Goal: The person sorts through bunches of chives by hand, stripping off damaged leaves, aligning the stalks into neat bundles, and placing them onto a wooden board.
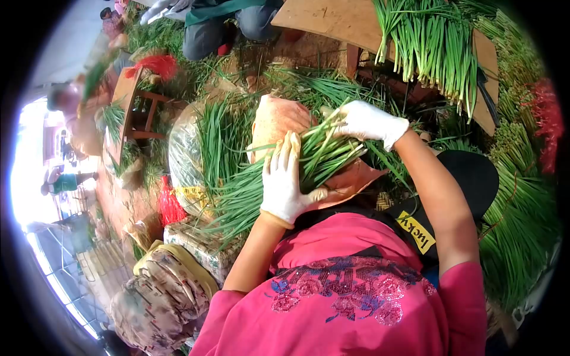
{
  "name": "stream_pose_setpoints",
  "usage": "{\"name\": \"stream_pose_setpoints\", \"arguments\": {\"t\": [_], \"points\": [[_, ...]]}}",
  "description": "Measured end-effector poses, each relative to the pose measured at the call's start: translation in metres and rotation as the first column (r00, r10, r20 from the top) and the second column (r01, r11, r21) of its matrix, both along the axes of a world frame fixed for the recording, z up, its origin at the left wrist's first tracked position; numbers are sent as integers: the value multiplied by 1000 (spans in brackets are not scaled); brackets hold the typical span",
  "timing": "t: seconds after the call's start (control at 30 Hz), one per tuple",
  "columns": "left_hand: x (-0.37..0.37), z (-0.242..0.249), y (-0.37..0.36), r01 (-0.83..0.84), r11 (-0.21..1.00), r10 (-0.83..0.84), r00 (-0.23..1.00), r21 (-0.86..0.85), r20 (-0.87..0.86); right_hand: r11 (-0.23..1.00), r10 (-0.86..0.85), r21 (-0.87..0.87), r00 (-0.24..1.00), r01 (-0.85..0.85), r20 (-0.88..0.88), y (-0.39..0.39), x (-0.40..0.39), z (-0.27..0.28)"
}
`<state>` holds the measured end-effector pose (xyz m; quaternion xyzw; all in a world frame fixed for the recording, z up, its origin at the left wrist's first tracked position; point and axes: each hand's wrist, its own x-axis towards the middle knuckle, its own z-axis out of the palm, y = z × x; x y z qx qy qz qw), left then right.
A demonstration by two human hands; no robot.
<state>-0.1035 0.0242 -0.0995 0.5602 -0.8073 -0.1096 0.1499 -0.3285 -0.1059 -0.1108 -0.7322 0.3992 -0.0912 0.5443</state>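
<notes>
A bundle of long green stalks [320, 155] lies across my lap, its leafy ends toward the lower left and its pale ends toward the upper right. My left hand [288, 178], in a white glove with yellowish fingertips, rests flat on the stalks with the thumb spread out. My right hand [369, 123], also white-gloved, has its fingers closed round the pale ends. Under and behind the bundle is an orange-pink cloth [279, 121].
A wooden board [323, 21] at the top right bears more green stalks [430, 50]. Stalks are heaped along the right edge. Left are a clear plastic bag [185, 157], red strings [170, 202] and a small wooden table [123, 113]. Other people sit at the top and left.
</notes>
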Motion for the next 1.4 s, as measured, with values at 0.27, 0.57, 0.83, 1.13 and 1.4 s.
{"name": "stream_pose_setpoints", "arguments": {"t": [0.27, 0.57, 0.83, 1.13, 1.4], "points": [[20, -19, -26, -166, 982, 183, 954, 90, -239, 605, -796, 527, 435, 597, 420, 8, -107, 26], [28, -54, -30, -255, 958, 286, 786, 134, -547, 720, -648, -83, 711, 689, 274, 55, -28, -4], [-6, -6, -17, 16, 1000, -16, 999, -1, 33, 914, -389, 162, 916, 371, 96, 34, 4, -11], [-10, -15, -24, -17, 1000, 17, 997, -10, 71, 936, -353, -2, 935, 353, 29, 33, -2, -25], [-3, -12, -27, -66, 995, 67, 998, 81, -11, 695, -719, 485, 521, 531, 459, 37, -27, -14]]}}
